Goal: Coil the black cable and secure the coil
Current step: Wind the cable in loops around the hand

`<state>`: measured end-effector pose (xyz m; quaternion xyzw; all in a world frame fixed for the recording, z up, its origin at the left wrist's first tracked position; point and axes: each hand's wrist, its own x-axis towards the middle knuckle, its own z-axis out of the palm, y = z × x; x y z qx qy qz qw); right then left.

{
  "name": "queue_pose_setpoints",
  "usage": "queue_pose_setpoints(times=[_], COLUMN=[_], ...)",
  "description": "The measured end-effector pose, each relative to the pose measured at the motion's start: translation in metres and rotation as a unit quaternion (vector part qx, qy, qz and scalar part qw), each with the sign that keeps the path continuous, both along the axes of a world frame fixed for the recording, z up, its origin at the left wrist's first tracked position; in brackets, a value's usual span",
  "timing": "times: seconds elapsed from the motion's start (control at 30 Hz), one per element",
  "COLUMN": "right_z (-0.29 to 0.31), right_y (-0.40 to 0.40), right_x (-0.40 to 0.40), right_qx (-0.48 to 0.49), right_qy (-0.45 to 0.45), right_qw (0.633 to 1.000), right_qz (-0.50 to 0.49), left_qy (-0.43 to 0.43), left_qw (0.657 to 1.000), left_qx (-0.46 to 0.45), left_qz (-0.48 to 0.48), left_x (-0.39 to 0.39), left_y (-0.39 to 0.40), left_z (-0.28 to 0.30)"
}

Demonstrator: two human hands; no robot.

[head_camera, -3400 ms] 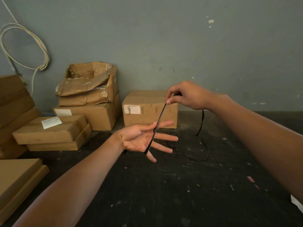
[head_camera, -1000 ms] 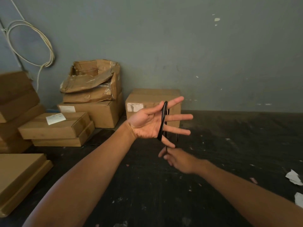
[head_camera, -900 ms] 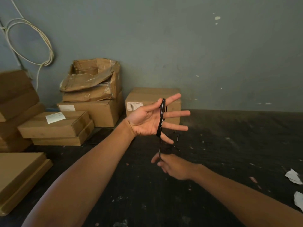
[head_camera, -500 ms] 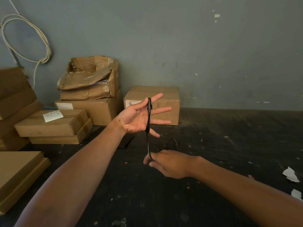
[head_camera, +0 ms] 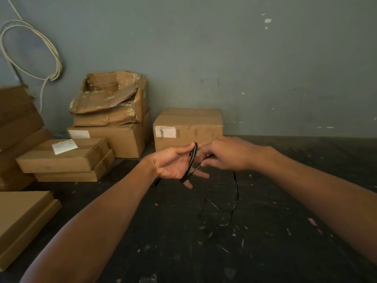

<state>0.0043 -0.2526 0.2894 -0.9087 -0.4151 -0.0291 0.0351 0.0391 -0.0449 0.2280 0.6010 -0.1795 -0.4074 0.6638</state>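
A thin black cable [head_camera: 191, 162] is looped several times around the fingers of my left hand [head_camera: 173, 163], which is held palm up with fingers spread. My right hand [head_camera: 226, 155] is just right of it, at the same height, pinching the cable strand where it leaves the loops. From the right hand the loose rest of the cable [head_camera: 235, 198] hangs down and trails in a tangle on the dark floor. The cable's end is too small to make out.
Cardboard boxes stand along the wall: one [head_camera: 187, 128] right behind my hands, a crushed stack [head_camera: 111, 117] to its left, flat boxes [head_camera: 61, 158] and more at the left edge. A white cable coil [head_camera: 30, 50] hangs on the wall. The dark floor [head_camera: 265, 242] is speckled with scraps.
My right hand has risen from below the left hand to beside its fingers, carrying the strand up. The left hand has tilted flatter, with more loops on it than 3.4 s ago.
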Motion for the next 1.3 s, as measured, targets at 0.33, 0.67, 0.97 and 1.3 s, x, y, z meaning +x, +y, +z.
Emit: queue_pose_setpoints(times=[0.33,0.67,0.97,1.3], right_z=[0.029,0.033,0.01,-0.024], right_y=[-0.01,-0.024,-0.031,-0.019], right_x=[0.03,0.048,0.07,0.06], right_qx=[0.046,0.108,0.249,0.341], right_qy=[0.007,0.024,0.05,0.15], right_qw=[0.998,0.994,0.967,0.928], right_qz=[-0.031,-0.018,-0.022,-0.026], left_qy=[-0.002,-0.002,-0.006,-0.049], left_qw=[0.997,0.984,0.983,0.972], left_qx=[0.048,0.1,-0.032,-0.187], left_qz=[-0.066,-0.144,-0.183,-0.135], left_x=[-0.007,-0.016,-0.019,-0.01], left_y=[-0.014,-0.01,-0.018,-0.018], left_z=[0.014,0.009,0.028,0.053])
